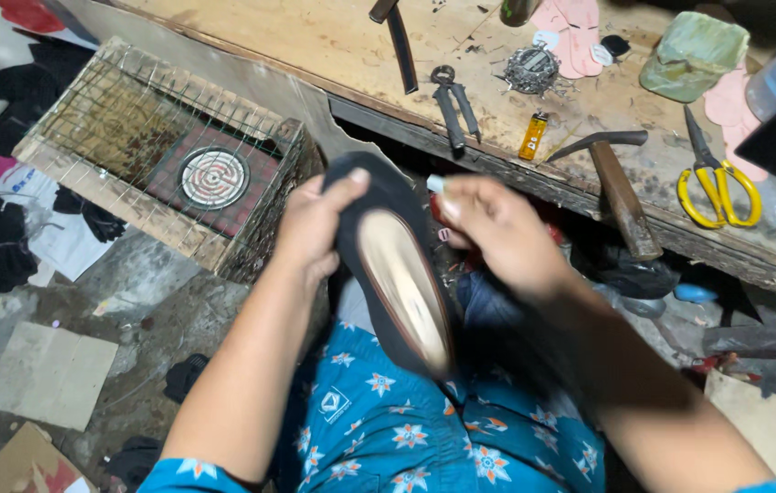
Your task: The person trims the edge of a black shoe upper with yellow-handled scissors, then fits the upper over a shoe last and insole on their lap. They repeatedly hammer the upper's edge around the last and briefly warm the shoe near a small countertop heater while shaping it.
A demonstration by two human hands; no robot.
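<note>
My left hand (pixel 315 228) grips a black flat shoe (pixel 388 265) by its toe end, thumb lying over the top. The shoe has a pale tan insole facing up and rests against my lap. My right hand (pixel 497 233) hovers at the shoe's right side, fingers curled around a small white-tipped object (pixel 435 183); what it is I cannot tell. Both hands are slightly blurred.
A wooden workbench (pixel 360 46) ahead holds pincers (pixel 454 100), an orange lighter (pixel 533 135), a hammer (pixel 612 173), yellow scissors (pixel 715 178), a green block (pixel 694 53). A wire-caged coil heater (pixel 214 178) stands at left. Cardboard scraps (pixel 45 374) lie on the floor.
</note>
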